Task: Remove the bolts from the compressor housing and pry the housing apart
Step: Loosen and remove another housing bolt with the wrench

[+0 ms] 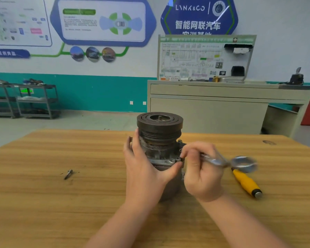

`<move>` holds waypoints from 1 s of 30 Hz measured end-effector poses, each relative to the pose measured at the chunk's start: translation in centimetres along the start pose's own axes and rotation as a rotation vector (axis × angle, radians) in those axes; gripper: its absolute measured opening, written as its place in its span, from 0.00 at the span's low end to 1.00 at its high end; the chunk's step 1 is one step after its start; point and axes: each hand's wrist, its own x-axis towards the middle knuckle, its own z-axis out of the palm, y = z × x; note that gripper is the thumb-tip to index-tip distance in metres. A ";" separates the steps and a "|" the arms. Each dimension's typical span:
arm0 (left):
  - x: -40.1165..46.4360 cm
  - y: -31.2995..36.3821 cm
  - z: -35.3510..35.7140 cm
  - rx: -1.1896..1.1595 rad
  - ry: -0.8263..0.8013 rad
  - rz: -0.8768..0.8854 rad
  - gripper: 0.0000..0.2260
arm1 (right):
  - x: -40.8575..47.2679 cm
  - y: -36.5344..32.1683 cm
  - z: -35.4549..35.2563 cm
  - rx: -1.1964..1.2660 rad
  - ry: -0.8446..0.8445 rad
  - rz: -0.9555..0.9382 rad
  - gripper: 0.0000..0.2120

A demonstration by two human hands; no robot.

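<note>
The compressor (159,140) stands upright on the wooden table (43,203), its dark grooved pulley on top. My left hand (143,169) wraps the left side of its housing, thumb reaching to a bolt head (180,159) on the front flange. My right hand (202,172) pinches that bolt with its fingertips while also holding a silver wrench (229,161), whose ring end sticks out to the right, blurred. One removed bolt (68,174) lies loose on the table to the left.
A yellow-handled screwdriver (247,183) lies on the table right of my right hand. Beyond the table stand a beige training bench (222,104) with a wiring panel, and grey shelf carts (30,101) along the teal wall.
</note>
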 end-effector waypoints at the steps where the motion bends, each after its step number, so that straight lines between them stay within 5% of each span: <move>1: 0.0 0.0 0.0 -0.008 -0.001 -0.004 0.57 | -0.1 -0.4 0.0 0.101 0.101 0.138 0.13; 5: -0.1 0.2 0.0 -0.038 0.000 -0.026 0.56 | 0.3 0.1 -0.6 0.467 0.495 0.776 0.10; 9: -0.1 0.4 -0.1 -0.054 0.018 -0.024 0.55 | 1.4 3.3 -2.2 0.775 0.480 1.385 0.12; 11: -0.1 0.5 -0.2 -0.059 0.026 -0.014 0.54 | 1.8 3.8 -2.8 0.906 0.422 1.483 0.12; 14: 0.1 0.3 -0.2 -0.069 0.014 -0.023 0.54 | 2.1 3.2 -3.3 0.922 0.412 1.292 0.11; 21: 0.1 -0.1 -0.3 -0.113 -0.013 0.012 0.52 | 1.5 0.9 -3.0 0.270 0.045 0.492 0.06; 30: 1.0 -0.7 -0.9 -0.319 0.051 -0.077 0.40 | 0.6 0.8 -3.4 0.035 -0.121 0.119 0.09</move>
